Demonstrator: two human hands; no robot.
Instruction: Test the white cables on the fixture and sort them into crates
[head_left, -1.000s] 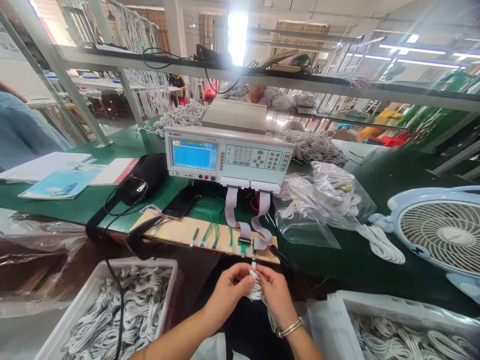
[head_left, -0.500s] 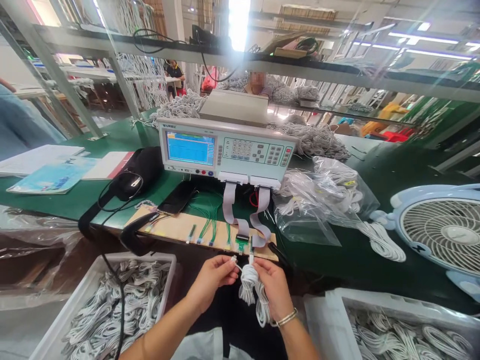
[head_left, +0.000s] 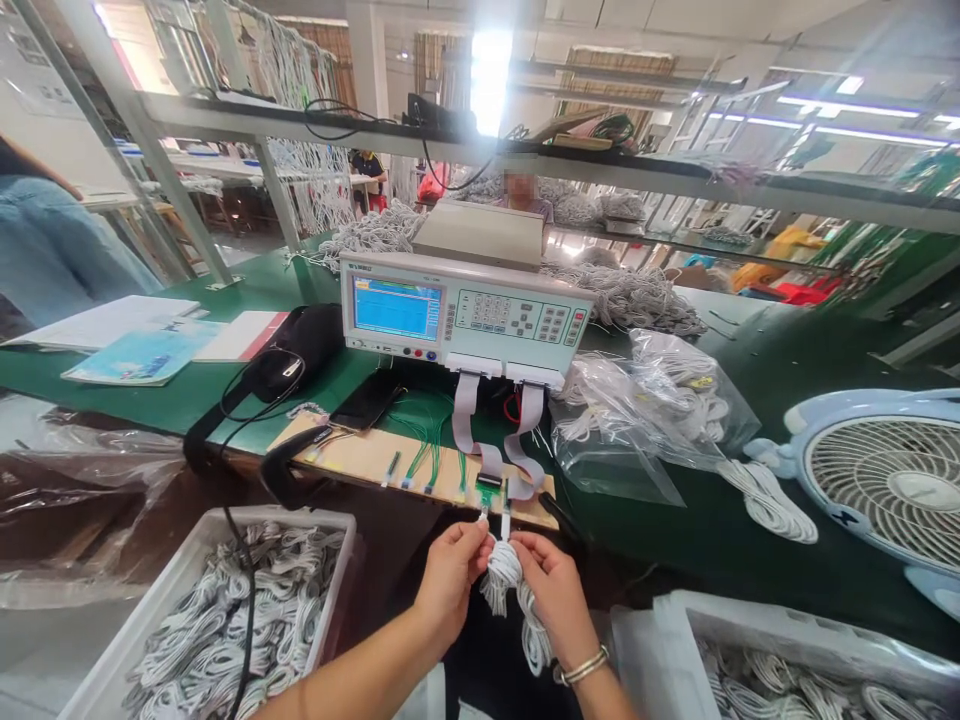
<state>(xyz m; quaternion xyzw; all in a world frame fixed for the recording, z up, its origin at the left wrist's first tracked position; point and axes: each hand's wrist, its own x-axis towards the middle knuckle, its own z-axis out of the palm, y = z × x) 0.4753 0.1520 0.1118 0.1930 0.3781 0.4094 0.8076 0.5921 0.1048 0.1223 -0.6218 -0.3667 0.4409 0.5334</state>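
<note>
A coiled white cable [head_left: 503, 566] hangs between my hands in front of a wooden board [head_left: 360, 463]. My left hand [head_left: 453, 572] pinches one of its end connectors [head_left: 483, 519] at the green circuit board [head_left: 489, 494] on the board's front edge; whether it is seated I cannot tell. My right hand [head_left: 553, 590] is closed on the cable close to the other plug [head_left: 505, 522], which meets a socket at the edge. Loops of the cable dangle below my right fingers. Grey ribbon cables [head_left: 466, 412] run from the board to a white tester [head_left: 517, 325] with a lit blue screen.
White bins of coiled cables stand at the lower left [head_left: 341, 560] and lower right [head_left: 675, 640]. A blue fan [head_left: 810, 440] and bagged cables [head_left: 660, 400] sit on the right. Booklets [head_left: 142, 352], a phone [head_left: 367, 400] and a black clamp [head_left: 289, 470] lie left. People are in the background.
My left hand has moved forward and right, bringing its connector up to the green circuit board. My right hand stays by the other plug. The camera view has shifted slightly.
</note>
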